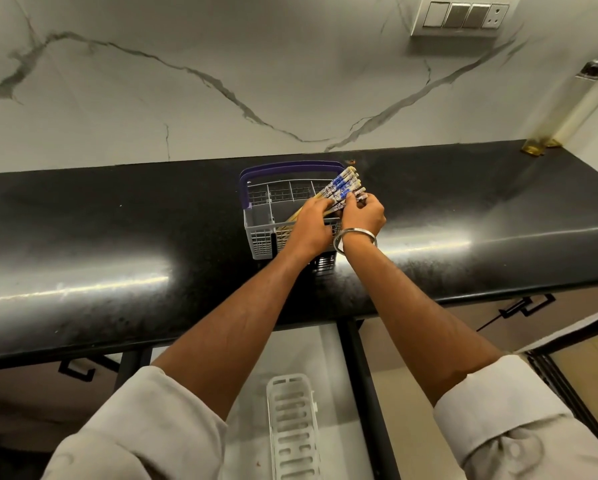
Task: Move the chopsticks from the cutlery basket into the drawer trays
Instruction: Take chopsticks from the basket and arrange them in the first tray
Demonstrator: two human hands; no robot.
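Over the cutlery basket (261,216), both hands (309,226) (363,213) grip chopsticks (340,187).

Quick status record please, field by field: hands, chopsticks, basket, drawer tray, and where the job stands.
left hand: grips the chopsticks near mid-length
right hand: pinches the patterned upper ends
chopsticks: one fanned bundle, tilted, lower ends still inside the basket
cutlery basket: grey with purple handle, on the black counter
drawer tray: white slotted tray in the open drawer below; no chopsticks visible in it
stage: bundle gathered, not yet lifted clear
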